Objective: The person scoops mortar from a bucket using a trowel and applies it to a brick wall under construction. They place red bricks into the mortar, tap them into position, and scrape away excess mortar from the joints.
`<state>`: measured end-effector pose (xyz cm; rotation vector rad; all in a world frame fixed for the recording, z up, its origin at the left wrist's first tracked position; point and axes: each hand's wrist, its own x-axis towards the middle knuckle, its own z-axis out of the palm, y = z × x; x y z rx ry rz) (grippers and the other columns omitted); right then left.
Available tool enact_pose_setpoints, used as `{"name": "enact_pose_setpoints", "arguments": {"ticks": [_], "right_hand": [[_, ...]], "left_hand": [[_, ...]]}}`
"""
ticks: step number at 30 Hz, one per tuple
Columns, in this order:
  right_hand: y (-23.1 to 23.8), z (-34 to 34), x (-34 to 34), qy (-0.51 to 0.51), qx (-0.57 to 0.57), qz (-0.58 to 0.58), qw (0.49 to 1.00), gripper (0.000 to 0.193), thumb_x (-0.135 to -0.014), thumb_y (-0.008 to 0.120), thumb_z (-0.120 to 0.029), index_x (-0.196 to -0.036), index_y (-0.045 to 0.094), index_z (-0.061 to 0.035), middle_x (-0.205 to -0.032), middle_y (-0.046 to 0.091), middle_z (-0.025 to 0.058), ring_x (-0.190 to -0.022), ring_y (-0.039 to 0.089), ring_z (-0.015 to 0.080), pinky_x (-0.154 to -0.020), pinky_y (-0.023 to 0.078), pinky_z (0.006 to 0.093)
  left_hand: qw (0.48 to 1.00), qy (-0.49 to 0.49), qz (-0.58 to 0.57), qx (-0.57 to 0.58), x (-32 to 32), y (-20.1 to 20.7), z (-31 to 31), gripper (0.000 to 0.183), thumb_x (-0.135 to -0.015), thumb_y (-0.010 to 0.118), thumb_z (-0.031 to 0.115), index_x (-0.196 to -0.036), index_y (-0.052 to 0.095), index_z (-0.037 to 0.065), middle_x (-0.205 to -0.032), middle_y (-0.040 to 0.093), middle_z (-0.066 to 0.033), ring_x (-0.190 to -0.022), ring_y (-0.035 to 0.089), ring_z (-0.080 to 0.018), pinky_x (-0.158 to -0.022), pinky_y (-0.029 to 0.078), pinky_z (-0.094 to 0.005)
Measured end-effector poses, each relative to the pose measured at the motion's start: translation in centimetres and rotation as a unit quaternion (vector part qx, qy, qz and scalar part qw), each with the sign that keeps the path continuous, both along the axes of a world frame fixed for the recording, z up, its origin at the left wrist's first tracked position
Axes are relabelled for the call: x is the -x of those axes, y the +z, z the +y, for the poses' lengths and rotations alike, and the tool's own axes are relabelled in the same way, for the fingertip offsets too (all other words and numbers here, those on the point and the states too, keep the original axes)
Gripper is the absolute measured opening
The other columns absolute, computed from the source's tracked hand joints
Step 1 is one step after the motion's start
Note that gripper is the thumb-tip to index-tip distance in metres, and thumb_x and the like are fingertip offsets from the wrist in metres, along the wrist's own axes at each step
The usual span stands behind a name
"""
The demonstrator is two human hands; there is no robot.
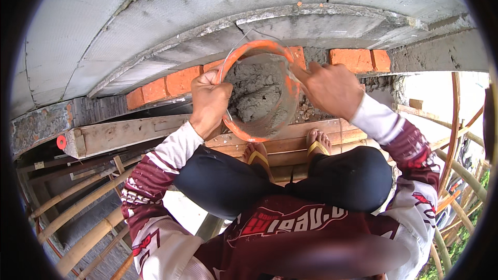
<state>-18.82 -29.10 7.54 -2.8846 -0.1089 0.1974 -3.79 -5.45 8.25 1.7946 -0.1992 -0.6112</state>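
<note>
My left fingers [222, 91] clamped on orange bucket [258, 45]; grey mortar [257, 87] right of them. Right fingers [303, 75] at bucket's opposite side; can't tell grip.

Your maroon-and-white shirt [228, 251] bears lettering at four places. Towards 5 o'clock, on your chest, stands a chest line [306, 220] in large white characters, red at its left end. At 8 o'clock your left forearm shows white sleeve lettering [140, 197], broken by folds. A left emblem [145, 243], 7 o'clock, and right emblem [423, 200], 4 o'clock, are red, their wording unclear.
</note>
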Motion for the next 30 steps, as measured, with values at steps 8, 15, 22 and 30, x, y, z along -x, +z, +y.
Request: {"name": "enact_pose_setpoints", "arguments": {"ticks": [8,15,22,30], "right_hand": [[-0.4,-1.4,1.9,0.099,-0.074,0.157,0.98,0.051,-0.094,0.065,-0.03,-0.138,0.056,-0.0062,-0.095,0.071,0.0198,-0.078,0.071,0.0384,-0.069,0.057,0.0502],[-5.1,-2.0,3.7,0.047,-0.155,0.267,0.95,0.041,-0.096,0.064,-0.028,-0.131,0.059,-0.0073,-0.111,0.069,0.0211,-0.098,0.069,0.0379,-0.085,0.056,0.0488],[-9.7,0.9,7.5,-0.07,-0.519,0.414,0.745,0.038,-0.1,0.066,-0.027,-0.128,0.063,-0.0012,-0.076,0.063,0.0057,-0.063,0.059,0.0094,-0.059,0.053,0.0315],[-7.7,-0.4,9.3,0.034,-0.051,0.059,0.996,0.046,-0.09,0.061,-0.017,-0.136,0.063,-0.0165,-0.095,0.069,0.0117,-0.085,0.072,0.0283,-0.075,0.057,0.0458]], "left_hand": [[0.992,0.122,-0.009,0.028,1.5,1.4,-2.0,0.015,-0.07,0.054,-0.01,-0.072,0.064,0.001,-0.066,0.056,0.0041,-0.055,0.041,-0.005,-0.053,0.033,-0.0253],[0.974,0.157,-0.121,0.114,6.1,-3.9,-3.9,0.03,-0.072,0.051,-0.013,-0.09,0.073,-0.006,-0.071,0.056,0.0066,-0.058,0.039,-0.0013,-0.052,0.029,-0.0219],[0.986,0.127,-0.056,0.094,6.3,-9.4,-2.3,0.02,-0.075,0.052,-0.011,-0.082,0.069,-0.002,-0.071,0.053,0.0071,-0.06,0.039,-0.0016,-0.052,0.029,-0.0229],[0.984,0.139,0.036,0.105,6.9,-9.6,-1.7,0.02,-0.071,0.053,-0.012,-0.078,0.068,-0.001,-0.077,0.057,0.0061,-0.06,0.04,-0.0027,-0.055,0.03,-0.0218]]}}
